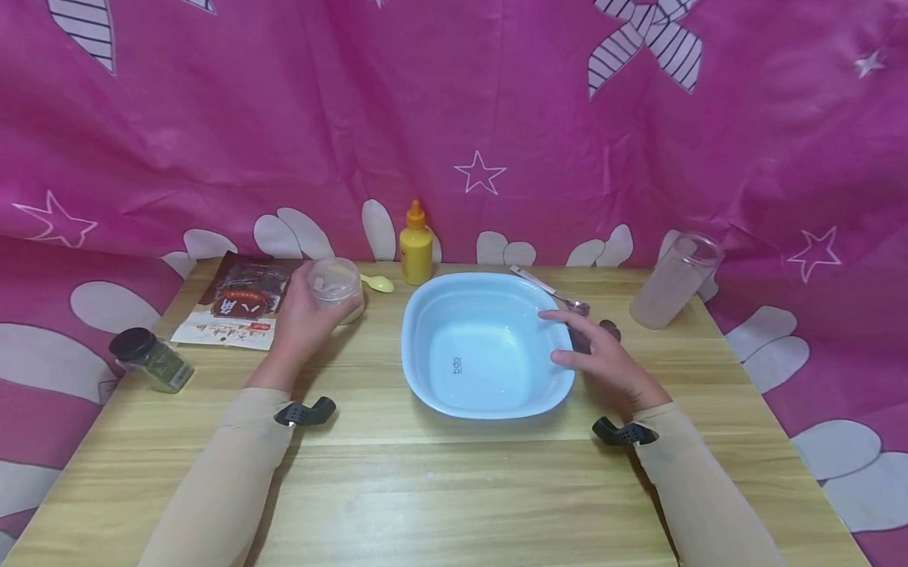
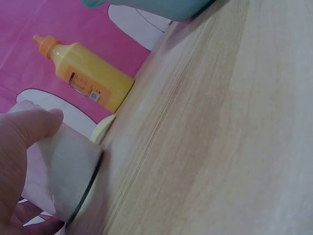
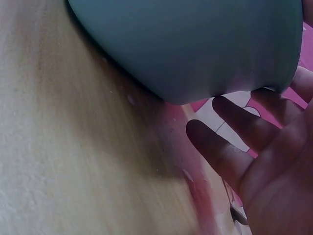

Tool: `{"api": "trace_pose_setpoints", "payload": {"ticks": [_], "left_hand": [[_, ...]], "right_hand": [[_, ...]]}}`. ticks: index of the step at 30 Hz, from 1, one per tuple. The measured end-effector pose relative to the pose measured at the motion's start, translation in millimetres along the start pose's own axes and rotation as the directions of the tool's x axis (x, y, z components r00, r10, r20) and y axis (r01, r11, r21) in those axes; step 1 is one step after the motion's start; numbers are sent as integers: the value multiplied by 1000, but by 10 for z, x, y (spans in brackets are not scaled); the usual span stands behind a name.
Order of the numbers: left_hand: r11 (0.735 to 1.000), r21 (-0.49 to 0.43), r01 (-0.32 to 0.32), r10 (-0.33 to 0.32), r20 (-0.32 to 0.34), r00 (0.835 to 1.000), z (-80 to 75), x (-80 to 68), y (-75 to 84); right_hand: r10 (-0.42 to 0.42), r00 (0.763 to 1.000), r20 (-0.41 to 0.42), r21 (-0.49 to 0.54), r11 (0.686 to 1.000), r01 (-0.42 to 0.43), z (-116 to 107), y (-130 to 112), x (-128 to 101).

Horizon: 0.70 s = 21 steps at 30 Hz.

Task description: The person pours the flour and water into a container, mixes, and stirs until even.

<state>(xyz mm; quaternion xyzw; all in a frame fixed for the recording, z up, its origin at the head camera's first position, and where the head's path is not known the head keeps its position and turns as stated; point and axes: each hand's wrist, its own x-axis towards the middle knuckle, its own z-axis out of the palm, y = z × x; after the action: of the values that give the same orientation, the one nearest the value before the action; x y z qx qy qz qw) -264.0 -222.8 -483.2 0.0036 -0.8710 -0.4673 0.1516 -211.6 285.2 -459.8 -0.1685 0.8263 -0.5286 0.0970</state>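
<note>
My left hand (image 1: 305, 309) grips a clear, pale-looking jar (image 1: 341, 281) at the left back of the table, thumb and fingers wrapped round its side. In the left wrist view the jar (image 2: 63, 166) appears whitish, its base close to the wood. A light-blue basin (image 1: 488, 399) marked "bdo" sits in the middle. At its right rim is my right hand (image 1: 603, 357), index finger and thumb reaching over the edge. The right wrist view shows fingers (image 3: 222, 152) spread and fairly straight beside the basin's outer wall (image 3: 195, 49).
A yellow squeeze bottle (image 1: 417, 255) and yellow spoon (image 1: 379, 283) stand near the curtain. Metal cutlery (image 1: 536, 281) lies behind the basin. A clear glass (image 1: 675, 284) is at right. At left are a brown-white food packet (image 1: 237, 299) and a dark-lidded spice jar (image 1: 152, 361).
</note>
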Motion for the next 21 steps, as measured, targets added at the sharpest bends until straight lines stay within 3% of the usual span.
{"api": "trace_pose_setpoints", "payload": {"ticks": [11, 21], "left_hand": [[1000, -18, 20, -20, -6, 1000, -21, -20, 182], [997, -57, -51, 50, -20, 999, -31, -41, 430]], "right_hand": [[4, 1000, 4, 31, 1000, -4, -1, -17, -9], [15, 1000, 4, 40, 999, -16, 8, -33, -9]]}}
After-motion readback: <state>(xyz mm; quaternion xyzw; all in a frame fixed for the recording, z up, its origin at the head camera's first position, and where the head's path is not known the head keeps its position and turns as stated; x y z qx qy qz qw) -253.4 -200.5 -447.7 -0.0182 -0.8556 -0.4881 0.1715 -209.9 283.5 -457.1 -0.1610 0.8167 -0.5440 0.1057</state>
